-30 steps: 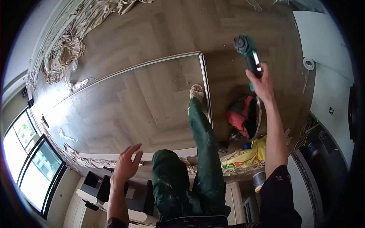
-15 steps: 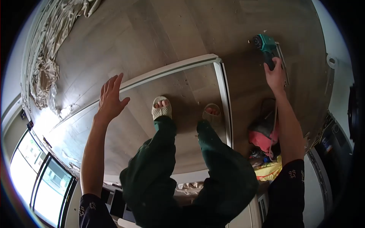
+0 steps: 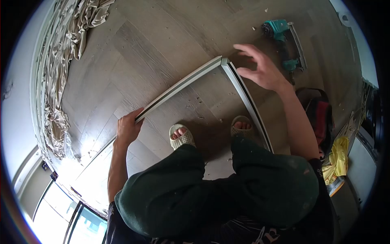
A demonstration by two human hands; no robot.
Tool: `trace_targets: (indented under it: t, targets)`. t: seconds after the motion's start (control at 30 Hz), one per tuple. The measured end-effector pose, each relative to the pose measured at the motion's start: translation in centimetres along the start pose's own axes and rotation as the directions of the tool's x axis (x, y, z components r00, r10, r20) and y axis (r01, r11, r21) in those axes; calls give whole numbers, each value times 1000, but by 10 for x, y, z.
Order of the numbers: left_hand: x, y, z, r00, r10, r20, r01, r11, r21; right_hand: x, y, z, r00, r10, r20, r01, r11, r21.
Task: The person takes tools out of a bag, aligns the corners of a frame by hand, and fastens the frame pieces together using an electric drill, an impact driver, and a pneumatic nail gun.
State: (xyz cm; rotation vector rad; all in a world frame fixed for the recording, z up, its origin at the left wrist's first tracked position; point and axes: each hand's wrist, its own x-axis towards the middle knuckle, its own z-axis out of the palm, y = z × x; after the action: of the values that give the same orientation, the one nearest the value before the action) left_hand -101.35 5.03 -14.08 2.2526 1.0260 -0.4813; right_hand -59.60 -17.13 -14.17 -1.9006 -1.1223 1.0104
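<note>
A white frame [image 3: 178,89] with a dark line along its bars lies around my feet, its two bars meeting at a mitred corner. My left hand [image 3: 129,128] is closed around the left bar. My right hand [image 3: 260,69] holds nothing; its fingers are spread just right of the corner, with the thumb close to the right bar. Beyond that hand, a teal and black power tool [image 3: 278,28] that looks like a nail gun lies on the floor, its long metal rail to the right.
Crumpled beige fabric [image 3: 75,44] runs along the left wall. A dark and red bag [image 3: 321,118] and a yellow bag [image 3: 337,160] sit at the right. My sandalled feet [image 3: 180,136] stand inside the frame on the wood floor [image 3: 162,32], where small debris is scattered.
My right hand has let go of the power tool and moved left towards the frame's corner. My left hand, open before, has closed on the left bar. My body is lower.
</note>
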Motion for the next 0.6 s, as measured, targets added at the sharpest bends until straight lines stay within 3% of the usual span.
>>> trace_targets:
  t: [0.13,0.23,0.37,0.6]
  targets:
    - [1,-4,5,1000,-7,-2,8,1000,23,12,26,30,993,-113,47,120,975,-188]
    - [1,8,10,999,-40,0,40,999,30,9,26,37,992,-67,108,70,997,-30]
    - [-5,13,17,999,-46,-13,46,998,43,4,20,42,996,38,80,-34,998,-46]
    - [-3,18,21,998,-63,-18,65,995,82,2,19,43,996,64,62,-64,998,1]
